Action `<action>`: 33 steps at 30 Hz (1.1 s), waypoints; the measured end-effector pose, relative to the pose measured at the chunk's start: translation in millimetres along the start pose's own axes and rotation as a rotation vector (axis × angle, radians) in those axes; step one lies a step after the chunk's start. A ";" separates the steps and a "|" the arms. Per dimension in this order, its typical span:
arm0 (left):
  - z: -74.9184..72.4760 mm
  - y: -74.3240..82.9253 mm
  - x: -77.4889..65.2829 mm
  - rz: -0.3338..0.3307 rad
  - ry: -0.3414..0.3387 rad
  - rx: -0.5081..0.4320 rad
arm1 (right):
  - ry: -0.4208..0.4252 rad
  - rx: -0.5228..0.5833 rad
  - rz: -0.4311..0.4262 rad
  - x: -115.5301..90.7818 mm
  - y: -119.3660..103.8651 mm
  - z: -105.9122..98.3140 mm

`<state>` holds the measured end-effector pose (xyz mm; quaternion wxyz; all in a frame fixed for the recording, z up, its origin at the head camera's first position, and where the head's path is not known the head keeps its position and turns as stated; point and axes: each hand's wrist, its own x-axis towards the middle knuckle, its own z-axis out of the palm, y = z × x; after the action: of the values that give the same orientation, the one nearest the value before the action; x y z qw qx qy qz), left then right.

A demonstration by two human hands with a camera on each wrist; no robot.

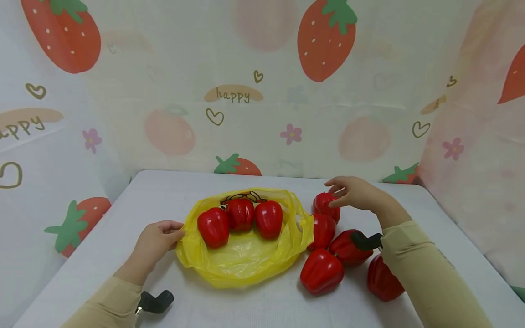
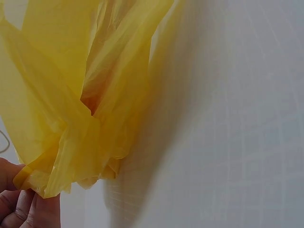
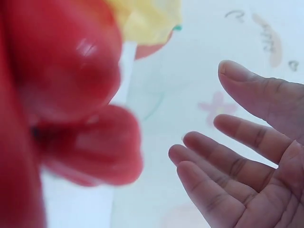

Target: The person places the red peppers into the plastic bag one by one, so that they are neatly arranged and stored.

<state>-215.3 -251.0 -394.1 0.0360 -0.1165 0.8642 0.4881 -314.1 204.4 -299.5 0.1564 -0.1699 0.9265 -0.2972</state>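
A yellow plastic bag [image 1: 242,269] lies spread with its mouth toward me, and three red bell peppers [image 1: 268,219] sit inside it. At its left edge my left hand [image 1: 157,239] pinches the rim; the left wrist view has the gathered yellow plastic [image 2: 71,156] between thumb and fingers. Over on the right, my right hand [image 1: 357,196] hovers by the rearmost loose bell pepper [image 1: 324,204]. In the right wrist view the fingers [image 3: 223,156] are spread and relaxed, apart from the pepper [image 3: 104,147], holding nothing.
Several more red bell peppers cluster right of the bag, among them a front one [image 1: 321,272] and another [image 1: 383,280] partly behind my right sleeve. They stand on a white table [image 1: 197,305]. A strawberry-print curtain [image 1: 262,136] encloses the back and sides.
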 end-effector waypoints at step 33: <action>1.7 1.5 0.1 -0.003 -0.007 0.005 | -0.141 -0.060 0.111 23.4 38.1 -5.6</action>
<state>-215.9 -248.7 -393.7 0.0402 -0.1160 0.8652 0.4862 -345.6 226.8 -322.6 0.2326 -0.1432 0.9296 -0.2475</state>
